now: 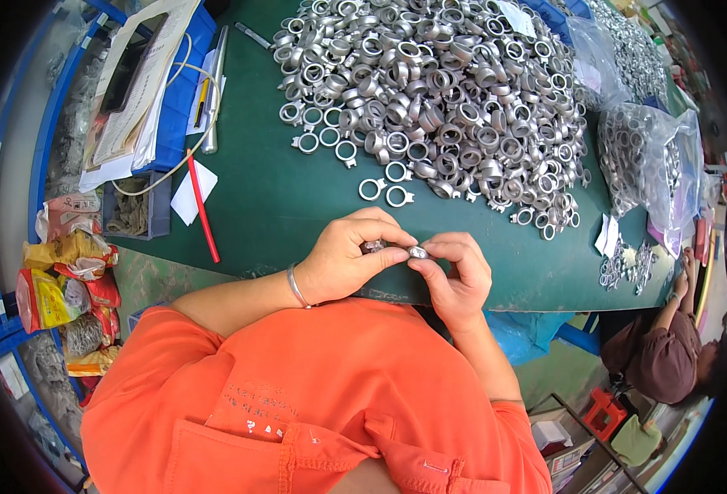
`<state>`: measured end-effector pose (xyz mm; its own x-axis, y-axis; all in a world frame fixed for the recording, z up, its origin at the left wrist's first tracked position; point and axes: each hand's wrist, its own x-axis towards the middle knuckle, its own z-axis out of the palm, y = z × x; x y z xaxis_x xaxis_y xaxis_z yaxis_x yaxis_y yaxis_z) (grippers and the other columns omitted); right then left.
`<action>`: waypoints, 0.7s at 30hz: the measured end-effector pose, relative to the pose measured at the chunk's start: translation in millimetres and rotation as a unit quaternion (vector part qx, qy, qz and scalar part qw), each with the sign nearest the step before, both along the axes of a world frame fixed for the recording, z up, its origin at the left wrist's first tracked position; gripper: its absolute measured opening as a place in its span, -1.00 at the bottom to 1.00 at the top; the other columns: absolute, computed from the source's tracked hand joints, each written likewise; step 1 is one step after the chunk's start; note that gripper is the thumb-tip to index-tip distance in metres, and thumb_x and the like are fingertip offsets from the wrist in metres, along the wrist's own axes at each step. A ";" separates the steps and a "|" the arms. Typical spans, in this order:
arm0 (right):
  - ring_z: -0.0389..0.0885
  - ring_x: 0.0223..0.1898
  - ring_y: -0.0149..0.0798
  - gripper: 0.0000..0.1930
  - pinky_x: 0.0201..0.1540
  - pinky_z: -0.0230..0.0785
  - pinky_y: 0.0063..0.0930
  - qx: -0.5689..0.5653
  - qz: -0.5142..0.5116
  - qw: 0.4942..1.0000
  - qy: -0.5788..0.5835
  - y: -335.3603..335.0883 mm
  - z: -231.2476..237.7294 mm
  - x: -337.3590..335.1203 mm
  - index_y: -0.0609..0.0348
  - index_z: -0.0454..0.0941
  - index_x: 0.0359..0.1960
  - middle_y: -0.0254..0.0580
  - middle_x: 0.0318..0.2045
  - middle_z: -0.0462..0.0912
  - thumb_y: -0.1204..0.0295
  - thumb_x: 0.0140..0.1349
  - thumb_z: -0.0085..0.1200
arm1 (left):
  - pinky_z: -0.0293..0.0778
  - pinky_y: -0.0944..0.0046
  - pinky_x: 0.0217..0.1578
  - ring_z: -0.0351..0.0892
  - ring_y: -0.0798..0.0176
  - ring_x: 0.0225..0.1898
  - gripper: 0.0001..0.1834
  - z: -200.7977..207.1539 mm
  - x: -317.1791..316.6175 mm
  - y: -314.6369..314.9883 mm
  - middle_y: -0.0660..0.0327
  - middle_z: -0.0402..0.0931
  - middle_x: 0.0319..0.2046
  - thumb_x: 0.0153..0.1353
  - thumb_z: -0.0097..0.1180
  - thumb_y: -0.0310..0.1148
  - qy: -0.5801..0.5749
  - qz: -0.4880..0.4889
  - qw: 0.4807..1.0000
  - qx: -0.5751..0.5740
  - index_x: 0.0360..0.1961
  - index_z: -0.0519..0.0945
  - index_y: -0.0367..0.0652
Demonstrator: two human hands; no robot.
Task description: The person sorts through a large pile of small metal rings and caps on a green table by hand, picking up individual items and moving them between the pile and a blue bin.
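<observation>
Near the table's front edge my two hands meet, both closed. My left hand [343, 253], with a bangle on its wrist, pinches a small shiny metal piece [417, 253] between thumb and forefinger. The fingertips of my right hand [460, 272] close on that same piece from the other side. More shiny metal [372, 246] shows in the curl of my left hand; its shape is mostly hidden. Just beyond the hands, a few loose silver metal rings [371, 190] with small lugs lie beside a large heap of such rings [446, 99].
The green table [252, 148] carries a red pen [203, 210], a white paper slip [194, 193] and a blue bin [184, 99] at left. Clear bags of metal parts [639, 156] and small loose parts [627, 267] lie at right. Another person [664, 354] sits far right.
</observation>
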<state>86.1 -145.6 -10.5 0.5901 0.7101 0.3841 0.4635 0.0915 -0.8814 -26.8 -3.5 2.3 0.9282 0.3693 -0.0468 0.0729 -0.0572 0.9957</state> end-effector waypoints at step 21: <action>0.57 -0.44 -0.28 -0.84 -0.41 0.42 -0.53 -0.064 0.032 0.995 0.063 -3.9 -0.4 4.7 0.24 0.60 -0.42 -0.19 -0.46 0.60 0.61 -0.11 0.25 | 0.41 0.45 -0.38 0.48 0.40 -0.39 -0.85 1.7 -0.9 0.0 0.26 0.48 -0.42 0.02 0.21 -0.53 0.043 -0.037 0.998 -0.001 -0.32 0.63 -0.22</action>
